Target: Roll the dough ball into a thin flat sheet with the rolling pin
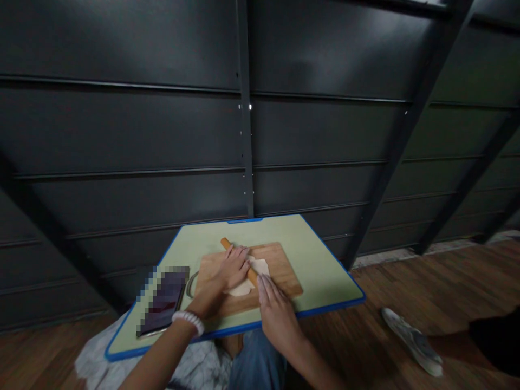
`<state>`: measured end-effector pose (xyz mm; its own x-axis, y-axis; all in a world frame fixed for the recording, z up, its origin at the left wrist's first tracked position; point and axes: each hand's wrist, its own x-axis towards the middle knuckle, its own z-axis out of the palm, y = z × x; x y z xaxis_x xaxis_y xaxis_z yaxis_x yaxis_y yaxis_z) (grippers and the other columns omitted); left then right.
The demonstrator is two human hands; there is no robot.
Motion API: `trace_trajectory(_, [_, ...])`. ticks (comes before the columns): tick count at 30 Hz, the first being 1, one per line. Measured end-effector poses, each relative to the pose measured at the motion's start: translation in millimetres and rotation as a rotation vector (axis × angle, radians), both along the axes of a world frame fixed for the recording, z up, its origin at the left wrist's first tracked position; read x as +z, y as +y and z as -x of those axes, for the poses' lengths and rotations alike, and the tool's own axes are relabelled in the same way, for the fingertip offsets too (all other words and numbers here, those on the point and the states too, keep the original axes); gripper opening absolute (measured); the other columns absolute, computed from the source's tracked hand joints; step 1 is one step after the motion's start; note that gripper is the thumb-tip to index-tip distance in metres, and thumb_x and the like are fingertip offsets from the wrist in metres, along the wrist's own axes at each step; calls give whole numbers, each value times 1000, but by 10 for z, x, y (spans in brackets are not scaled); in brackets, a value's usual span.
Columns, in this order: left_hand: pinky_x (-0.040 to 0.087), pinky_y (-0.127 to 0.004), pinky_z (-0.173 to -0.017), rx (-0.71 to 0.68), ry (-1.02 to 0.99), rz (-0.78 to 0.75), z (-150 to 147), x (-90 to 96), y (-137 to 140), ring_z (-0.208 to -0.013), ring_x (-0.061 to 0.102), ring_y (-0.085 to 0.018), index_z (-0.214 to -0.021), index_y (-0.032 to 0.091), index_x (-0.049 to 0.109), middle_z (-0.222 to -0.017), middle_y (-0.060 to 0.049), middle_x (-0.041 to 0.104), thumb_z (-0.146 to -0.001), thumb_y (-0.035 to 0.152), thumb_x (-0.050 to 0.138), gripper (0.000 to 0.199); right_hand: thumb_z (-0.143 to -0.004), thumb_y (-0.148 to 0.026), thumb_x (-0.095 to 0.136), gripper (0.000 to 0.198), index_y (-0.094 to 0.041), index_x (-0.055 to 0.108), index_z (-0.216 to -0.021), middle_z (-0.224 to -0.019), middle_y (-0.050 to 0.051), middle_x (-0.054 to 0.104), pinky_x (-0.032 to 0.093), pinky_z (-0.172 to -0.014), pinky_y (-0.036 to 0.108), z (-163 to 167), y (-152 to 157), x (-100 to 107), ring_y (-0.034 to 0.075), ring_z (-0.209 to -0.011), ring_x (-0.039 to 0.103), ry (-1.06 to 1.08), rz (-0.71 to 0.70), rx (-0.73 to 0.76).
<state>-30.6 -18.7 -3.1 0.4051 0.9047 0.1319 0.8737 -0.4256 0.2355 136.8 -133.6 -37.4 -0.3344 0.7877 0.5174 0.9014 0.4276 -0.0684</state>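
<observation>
A wooden rolling pin (225, 243) lies slantwise across a pale, flattened sheet of dough (260, 265). Under the dough is a wooden cutting board (287, 271) with a curved metal handle (189, 286) on its left side. My left hand (235, 267) is closed over the pin's upper part, with the pin's far end sticking out beyond the fingers. On the pin's near end rests my right hand (277, 310), its fingers pressed together over it. Both hands hide parts of the pin and dough.
The board sits on a small pale green table (329, 281) with a blue rim. A blurred-out phone or tablet (164, 300) lies at its left. Dark metal panels (317, 130) stand behind. Another person's foot in a shoe (412, 341) is on the wooden floor at right.
</observation>
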Motion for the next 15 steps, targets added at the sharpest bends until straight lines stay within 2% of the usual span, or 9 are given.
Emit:
trace_trajectory(4, [18,-39,-114,-1,25,3,-62,5,101,-134,29,-19,-134,14,40,-145,-9,36,-89,30,24,50,-77,0,36,61,-9,39,-138,-141,11,42,38,-106,33,-28,-8,-1,20,-131,37,29,8,29])
trace_trajectory(12, [17,-39,-114,-8,22,3,-251,124,198,-132,33,-17,-131,15,44,-141,-8,42,-88,25,24,49,-88,-8,34,46,-10,45,-133,-133,14,51,43,-101,38,-75,35,55,23,-123,46,92,-18,36])
trace_trajectory(15, [13,-40,-114,-22,78,-12,-391,122,293,-132,34,-18,-129,13,46,-140,-10,43,-89,27,23,48,-90,-11,33,43,-10,46,-132,-130,14,53,45,-99,38,-157,67,59,23,-121,49,96,-20,15])
